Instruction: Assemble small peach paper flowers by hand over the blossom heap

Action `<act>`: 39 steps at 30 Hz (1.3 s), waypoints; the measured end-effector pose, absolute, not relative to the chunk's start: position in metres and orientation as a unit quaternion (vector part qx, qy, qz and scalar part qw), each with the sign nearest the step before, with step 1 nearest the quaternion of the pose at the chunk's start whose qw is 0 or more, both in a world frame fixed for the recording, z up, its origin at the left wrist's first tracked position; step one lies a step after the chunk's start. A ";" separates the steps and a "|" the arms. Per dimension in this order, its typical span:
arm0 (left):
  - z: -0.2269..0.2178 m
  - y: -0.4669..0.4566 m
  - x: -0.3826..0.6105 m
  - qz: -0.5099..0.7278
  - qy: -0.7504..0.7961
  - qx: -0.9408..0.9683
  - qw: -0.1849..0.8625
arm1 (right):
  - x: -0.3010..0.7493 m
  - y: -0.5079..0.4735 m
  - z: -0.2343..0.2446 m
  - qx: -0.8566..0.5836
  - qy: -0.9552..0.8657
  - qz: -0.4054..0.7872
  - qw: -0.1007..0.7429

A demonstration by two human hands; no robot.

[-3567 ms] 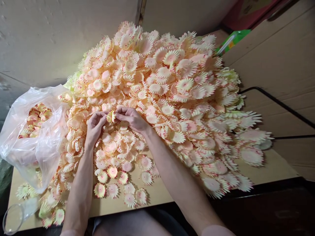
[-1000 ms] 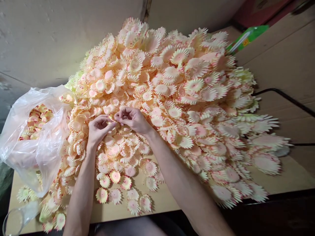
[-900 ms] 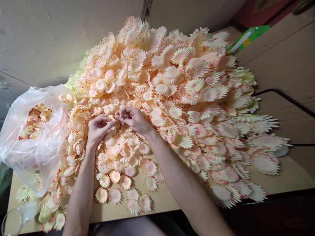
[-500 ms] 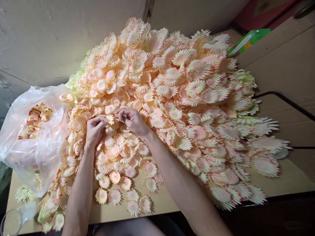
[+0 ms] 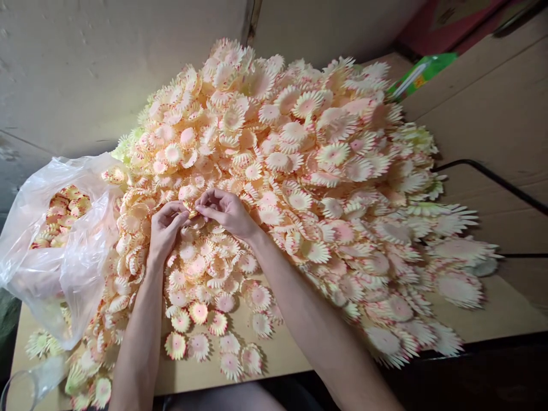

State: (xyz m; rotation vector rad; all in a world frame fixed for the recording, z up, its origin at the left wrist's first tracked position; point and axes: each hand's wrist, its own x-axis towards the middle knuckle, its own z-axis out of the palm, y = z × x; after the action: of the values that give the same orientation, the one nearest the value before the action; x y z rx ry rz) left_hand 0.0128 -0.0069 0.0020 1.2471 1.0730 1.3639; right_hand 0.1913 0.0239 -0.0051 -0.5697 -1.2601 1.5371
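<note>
Between my two hands is a small artificial flower piece (image 5: 189, 206), cream-yellow with reddish petal tips. My left hand (image 5: 166, 225) pinches it from the left, thumb and fingers closed. On the other side my right hand (image 5: 226, 212) is closed too, its thumb and fingertips at the piece's right edge. Both hands are over a large heap of cream and pink artificial flower pieces (image 5: 295, 134), fringed and disc-shaped. Parts of the held piece are hidden behind my fingers.
At the left lies a translucent plastic bag (image 5: 92, 245) with folded flower pieces (image 5: 64, 214) in it. A clear plastic cup (image 5: 32, 382) lies at the front left corner of the table (image 5: 295, 351). Cardboard (image 5: 483, 131), a black bent rod (image 5: 492, 177) and a green packet (image 5: 423, 74) are at the right.
My right hand has moved left and closed in on the flower piece, its fingertips now meeting it. The piece has turned between my fingers. The whole view has shifted slightly.
</note>
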 end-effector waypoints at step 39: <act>0.006 -0.009 0.011 0.462 0.498 0.605 0.415 | 0.185 0.019 -0.006 -0.286 -0.576 0.548 0.534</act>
State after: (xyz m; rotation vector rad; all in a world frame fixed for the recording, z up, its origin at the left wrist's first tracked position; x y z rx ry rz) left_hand 0.0110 -0.0089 0.0056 1.5205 1.2519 1.1607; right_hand 0.1846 0.0189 -0.0065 -0.6825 -1.3732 1.3062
